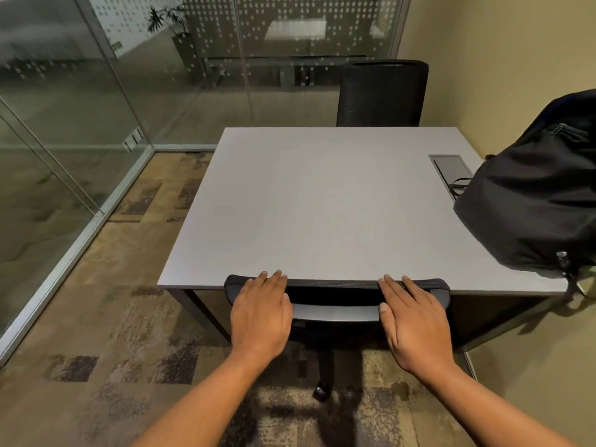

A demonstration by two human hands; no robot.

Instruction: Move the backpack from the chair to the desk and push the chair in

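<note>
A black backpack [535, 195] rests on the right side of the grey desk [309, 201], leaning toward the wall. The near black chair [335, 312] stands tucked against the desk's front edge, its backrest top touching that edge; the seat is hidden under the desk. My left hand [259, 312] lies flat on the left part of the backrest, fingers together and reaching the desk edge. My right hand [414, 321] lies flat on the right part in the same way. Neither hand curls around the backrest.
A second black chair [382, 91] stands at the desk's far side. A cable hatch [448, 166] is set in the desktop beside the backpack. Glass walls [80, 124] run along the left and back, a plain wall on the right. Patterned carpet covers the floor.
</note>
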